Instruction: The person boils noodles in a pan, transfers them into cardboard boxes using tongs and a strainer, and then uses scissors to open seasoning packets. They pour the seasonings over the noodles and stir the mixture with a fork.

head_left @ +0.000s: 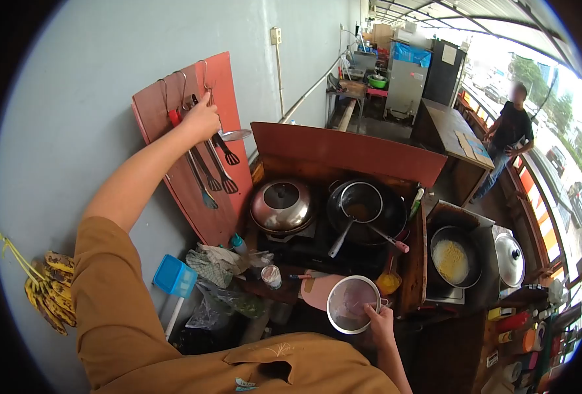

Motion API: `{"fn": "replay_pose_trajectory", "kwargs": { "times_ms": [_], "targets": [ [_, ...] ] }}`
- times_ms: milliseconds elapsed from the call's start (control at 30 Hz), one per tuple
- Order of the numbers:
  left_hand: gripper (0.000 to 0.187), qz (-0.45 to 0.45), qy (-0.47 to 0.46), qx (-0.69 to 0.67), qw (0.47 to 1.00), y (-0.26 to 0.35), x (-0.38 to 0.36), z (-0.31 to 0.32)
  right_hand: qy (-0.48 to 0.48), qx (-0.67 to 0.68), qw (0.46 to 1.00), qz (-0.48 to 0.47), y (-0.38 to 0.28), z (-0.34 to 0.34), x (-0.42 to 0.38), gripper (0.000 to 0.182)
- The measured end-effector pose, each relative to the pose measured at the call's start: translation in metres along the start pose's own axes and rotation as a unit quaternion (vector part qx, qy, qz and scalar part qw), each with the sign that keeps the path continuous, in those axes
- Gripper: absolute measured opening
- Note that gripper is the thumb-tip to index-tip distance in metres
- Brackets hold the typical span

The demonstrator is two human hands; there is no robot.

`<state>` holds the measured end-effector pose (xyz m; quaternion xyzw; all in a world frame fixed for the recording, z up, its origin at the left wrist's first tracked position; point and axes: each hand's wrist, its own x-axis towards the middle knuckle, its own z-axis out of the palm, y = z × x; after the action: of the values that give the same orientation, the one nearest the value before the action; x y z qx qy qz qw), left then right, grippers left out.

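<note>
My left hand (201, 121) reaches up to a red board (228, 85) on the wall, its fingers closed among the hanging utensils; what they grip is hidden. Black slotted turners (227, 182) dangle below it, and a round, shallow metal ladle or skimmer (236, 134) sticks out beside the wrist. Low in front of me, my right hand (378, 320) holds a round metal sieve (354, 304) by its rim. Through its mesh shows part of a pink cutting board (322, 289).
On the stove stand a lidded wok (281, 207) and a dark wok (333, 217) with a strainer (362, 197) in it. Right of them, a pan (473, 256) holds yellow noodle-like food. Bananas (49, 292) hang at left. A person (513, 128) stands farther back.
</note>
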<state>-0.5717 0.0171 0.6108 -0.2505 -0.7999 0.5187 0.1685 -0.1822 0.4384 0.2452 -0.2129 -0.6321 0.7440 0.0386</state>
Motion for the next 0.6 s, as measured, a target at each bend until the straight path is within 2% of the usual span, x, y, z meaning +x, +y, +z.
{"fn": "replay_pose_trajectory", "kwargs": {
  "times_ms": [67,200,267,367,433,533,567,600],
  "targets": [
    [0.018,0.023,0.057,0.016,0.998,-0.006,0.006,-0.003,0.001,-0.019,1.000,0.004,-0.016,0.006,-0.007,0.015],
    [0.016,0.041,0.067,-0.009,0.997,-0.007,0.007,-0.034,0.011,0.030,0.999,-0.010,-0.004,0.000,-0.003,0.017],
    [0.014,0.027,-0.009,0.000,1.000,-0.004,0.005,-0.051,0.016,0.059,0.997,-0.041,-0.002,-0.006,-0.002,0.025],
    [0.011,0.019,-0.027,-0.035,0.999,0.004,0.015,-0.053,0.036,0.094,0.995,-0.026,-0.021,-0.016,-0.018,0.033],
    [0.023,0.038,-0.068,-0.056,0.995,0.011,0.021,-0.070,0.041,0.108,0.993,-0.032,-0.016,-0.029,-0.024,0.035],
    [0.025,0.044,-0.084,-0.098,0.991,0.025,0.025,-0.106,0.051,0.146,0.987,-0.046,-0.027,-0.042,-0.038,0.037],
    [0.023,0.028,-0.041,-0.127,0.991,0.032,0.033,-0.102,0.057,0.172,0.982,-0.052,-0.030,-0.047,-0.044,0.037],
    [0.023,0.032,-0.036,-0.127,0.991,0.040,0.035,-0.112,0.063,0.173,0.982,-0.053,-0.029,-0.054,-0.048,0.037]
  ]
}}
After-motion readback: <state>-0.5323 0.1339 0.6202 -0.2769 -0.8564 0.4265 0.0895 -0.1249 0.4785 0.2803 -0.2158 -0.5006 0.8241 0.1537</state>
